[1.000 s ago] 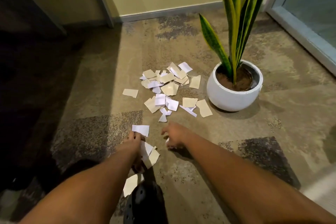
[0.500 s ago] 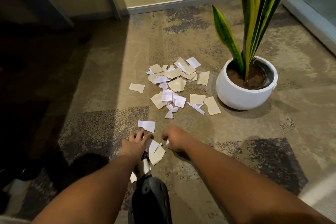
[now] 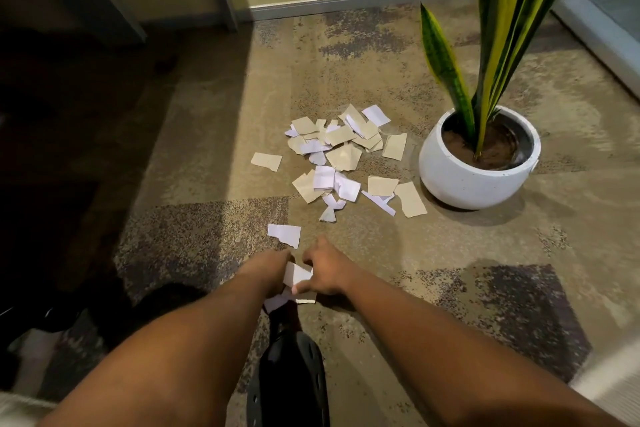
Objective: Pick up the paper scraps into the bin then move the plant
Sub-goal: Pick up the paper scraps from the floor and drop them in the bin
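Observation:
Several white and tan paper scraps (image 3: 341,158) lie in a heap on the patterned carpet, left of a snake plant (image 3: 498,31) in a round white pot (image 3: 464,180). One white scrap (image 3: 284,234) lies apart, just beyond my hands. My left hand (image 3: 268,270) and my right hand (image 3: 323,270) meet low in the middle, both closed on a small bunch of scraps (image 3: 296,276). More scraps (image 3: 277,302) stick out under my left hand. No bin is in view.
A black perforated shoe (image 3: 289,381) sits on the carpet below my hands. A lone tan scrap (image 3: 266,161) lies left of the heap. A wall with a skirting board (image 3: 346,3) runs along the back, and a glass door frame (image 3: 602,31) stands at the right.
My hands have come together: the right hand moved left to meet the left, and the scraps that lay beside the left hand are now gathered between both hands.

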Motion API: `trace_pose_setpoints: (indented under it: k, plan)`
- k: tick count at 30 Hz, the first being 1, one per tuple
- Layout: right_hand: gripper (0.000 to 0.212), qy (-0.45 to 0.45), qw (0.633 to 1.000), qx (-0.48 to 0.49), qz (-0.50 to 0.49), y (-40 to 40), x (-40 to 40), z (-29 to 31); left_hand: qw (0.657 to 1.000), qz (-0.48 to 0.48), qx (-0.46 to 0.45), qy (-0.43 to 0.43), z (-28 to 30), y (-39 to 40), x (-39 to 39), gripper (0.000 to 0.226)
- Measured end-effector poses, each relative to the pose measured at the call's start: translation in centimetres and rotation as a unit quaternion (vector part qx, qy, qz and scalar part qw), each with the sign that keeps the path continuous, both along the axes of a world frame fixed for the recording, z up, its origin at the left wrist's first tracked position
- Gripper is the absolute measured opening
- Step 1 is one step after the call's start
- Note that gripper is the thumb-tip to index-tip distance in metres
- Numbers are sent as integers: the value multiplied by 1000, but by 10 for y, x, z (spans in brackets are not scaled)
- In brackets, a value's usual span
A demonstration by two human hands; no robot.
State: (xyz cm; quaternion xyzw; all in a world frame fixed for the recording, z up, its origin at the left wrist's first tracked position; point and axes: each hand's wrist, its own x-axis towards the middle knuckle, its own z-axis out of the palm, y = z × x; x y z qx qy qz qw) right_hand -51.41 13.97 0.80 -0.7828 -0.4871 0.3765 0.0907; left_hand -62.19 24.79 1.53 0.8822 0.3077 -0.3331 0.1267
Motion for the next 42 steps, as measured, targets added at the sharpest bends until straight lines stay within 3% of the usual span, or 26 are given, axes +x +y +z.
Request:
trace_pose_setpoints:
  k: [4,9,12,18,22,26,34,37,40,42]
  plan:
    - [80,-44,998,-2,37,-5,-2,0,999,23,-27,26,-2,-3,-1,77]
    - [57,-97,994,-4,53,-5,-11,-2,997,-55,36,52,-4,-15,-11,107]
    - [51,-97,994,-15,42,-3,-15,-3,999,-35,34,24,-4,-15,-12,102]
    - [33,-55,998,-14,-40,1,-21,-2,992,114,-50,-25,-4,-9,-6,87]
    - [22,-14,996,-29,-85,-1,-18,0,988,130,-79,3,-1,-3,4,79]
    - [30,20,992,-44,-119,-4,-10,-1,976,147,-161,-2,-2,0,15,44]
    - [12,30,978,1,-206,-2,11,3,976,176,-42,-121,-2,10,28,35]
    - [10,38,970,15,-239,1,14,3,974,167,-11,-151,0,15,33,45]
    - [11,46,963,31,-264,1,17,2,983,97,59,-145,2,16,35,51]
    - [13,50,961,34,-270,-1,18,1,986,102,51,-118,1,16,38,59]
